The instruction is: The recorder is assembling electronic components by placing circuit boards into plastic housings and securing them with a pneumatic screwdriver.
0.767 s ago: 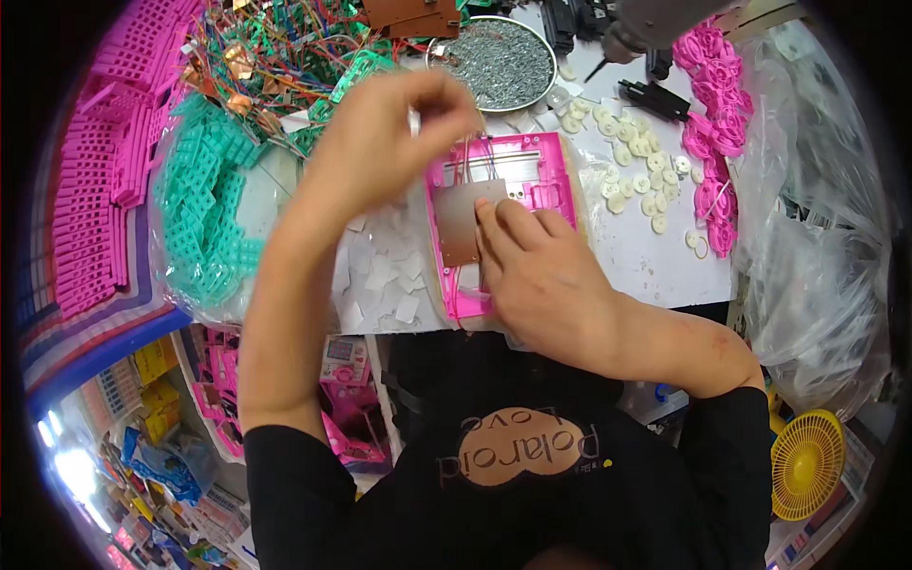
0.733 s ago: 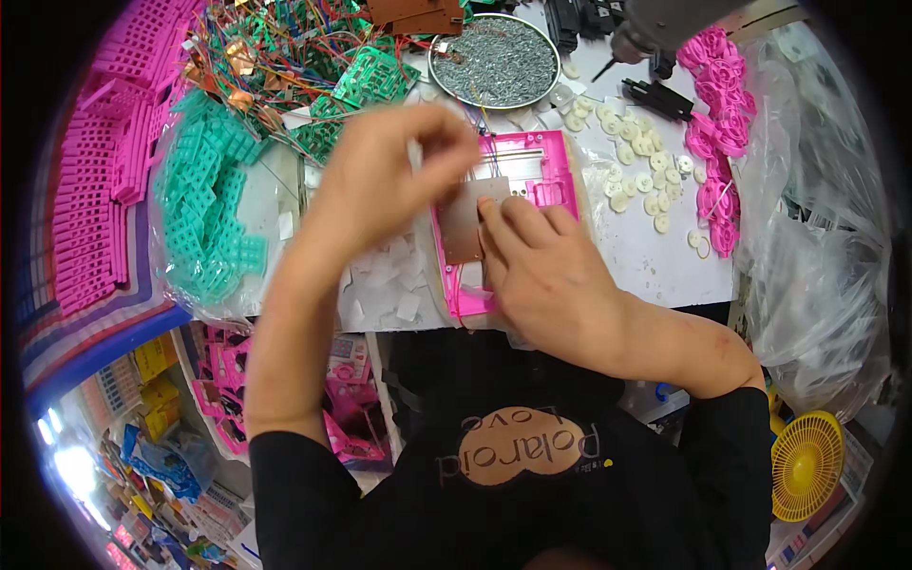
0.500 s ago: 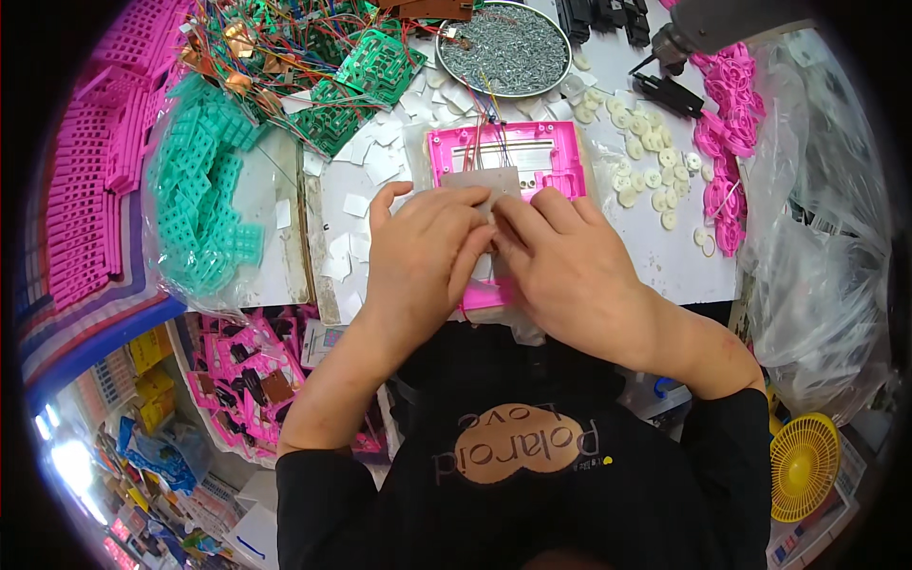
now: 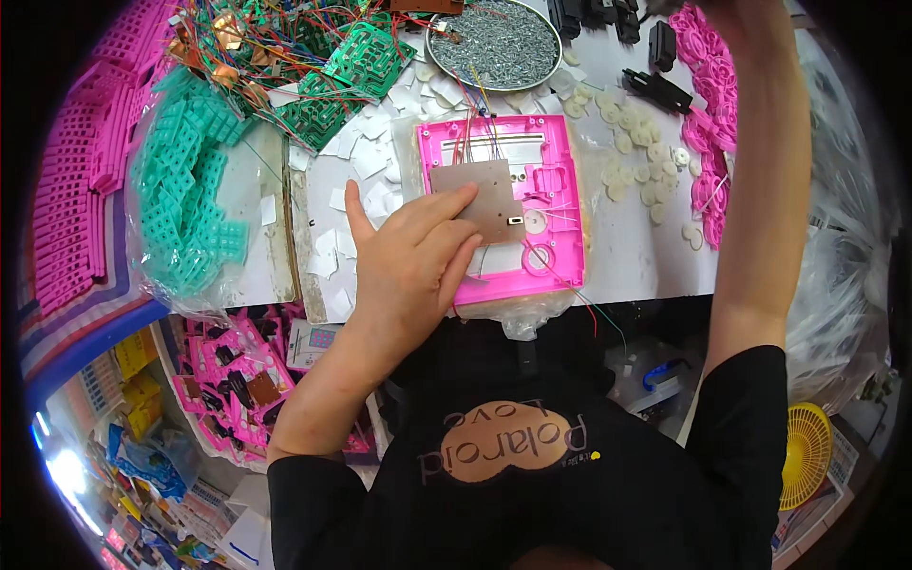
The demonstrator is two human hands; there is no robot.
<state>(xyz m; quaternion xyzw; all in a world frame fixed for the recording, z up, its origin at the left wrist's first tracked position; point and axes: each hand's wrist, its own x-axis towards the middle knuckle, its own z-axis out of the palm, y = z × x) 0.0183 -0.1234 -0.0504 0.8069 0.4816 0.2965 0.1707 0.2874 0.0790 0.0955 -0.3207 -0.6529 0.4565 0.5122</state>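
Observation:
My left hand point(image 4: 408, 252) lies palm down with its fingers stretched, the fingertips resting on a brown-grey circuit board point(image 4: 477, 195) and the little finger raised apart. The board sits inside a pink plastic casing point(image 4: 573, 209), and thin coloured wires run from its top and lower right. A white round part point(image 4: 535, 222) shows beside the board in the casing. My right arm reaches up to the far right, where my right hand point(image 4: 750, 11) is cut off by the upper edge. A dark tool point(image 4: 670, 6) shows partly next to it; the fingers are hidden.
A round tray point(image 4: 554, 74) of screws stands behind the casing. Green circuit boards point(image 4: 366, 62) with tangled wires lie far left, near teal plastic parts point(image 4: 190, 190). White discs point(image 4: 655, 176), black parts point(image 4: 657, 90) and pink parts point(image 4: 708, 142) lie on the right.
My right hand has left the board and gone up to the far right, by the dark hanging tool. My left hand stays on the board. More of the casing shows.

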